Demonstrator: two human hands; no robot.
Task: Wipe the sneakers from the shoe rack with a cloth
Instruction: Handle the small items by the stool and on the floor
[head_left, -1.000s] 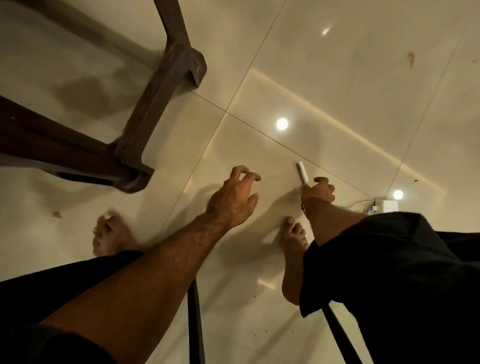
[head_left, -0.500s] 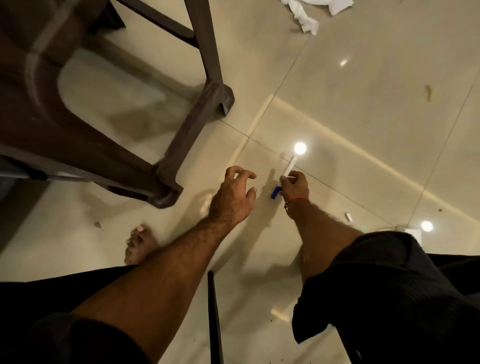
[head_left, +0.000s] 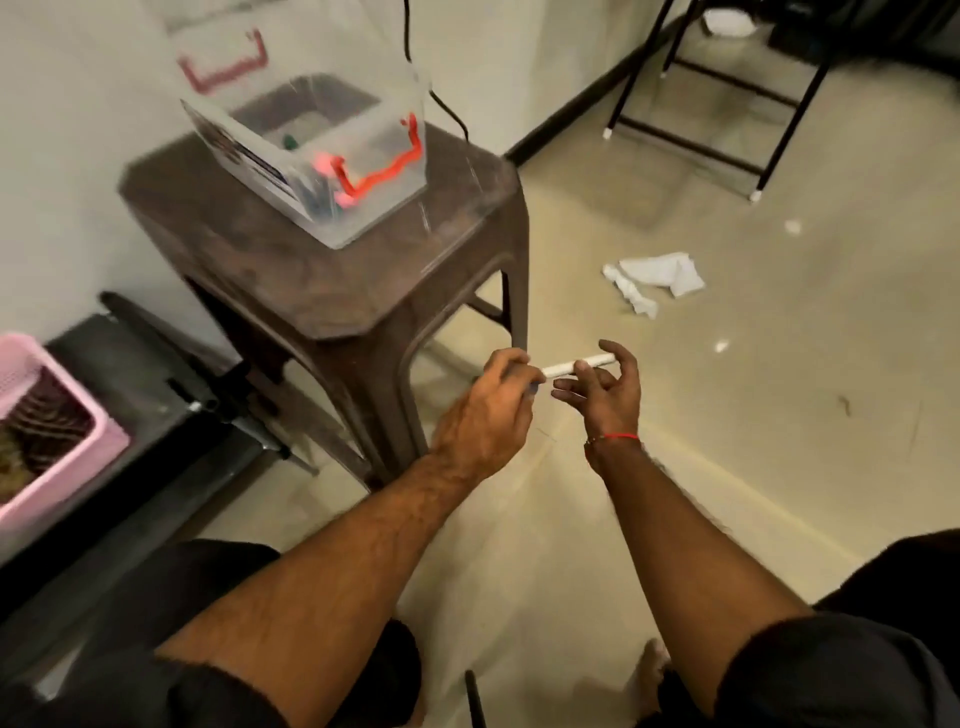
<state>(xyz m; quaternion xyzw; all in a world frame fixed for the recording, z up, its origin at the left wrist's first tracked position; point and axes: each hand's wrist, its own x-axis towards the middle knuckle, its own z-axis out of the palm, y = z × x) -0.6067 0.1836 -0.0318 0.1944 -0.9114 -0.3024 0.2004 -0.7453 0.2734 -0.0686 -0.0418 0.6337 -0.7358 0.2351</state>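
Head camera looks forward and down, close above the forearms, toward the floor (head_left: 779, 415).

Motion blur smears the clear box (head_left: 332, 156) on the brown stool (head_left: 332, 280), so what lies inside it can't be read. Left of the stool, the pink basket (head_left: 47, 441) runs off the picture's edge, its contents too dark to name. In front of the stool, the left hand (head_left: 483, 415) covers one end of the white stick (head_left: 576, 364), its fingertips blurred.
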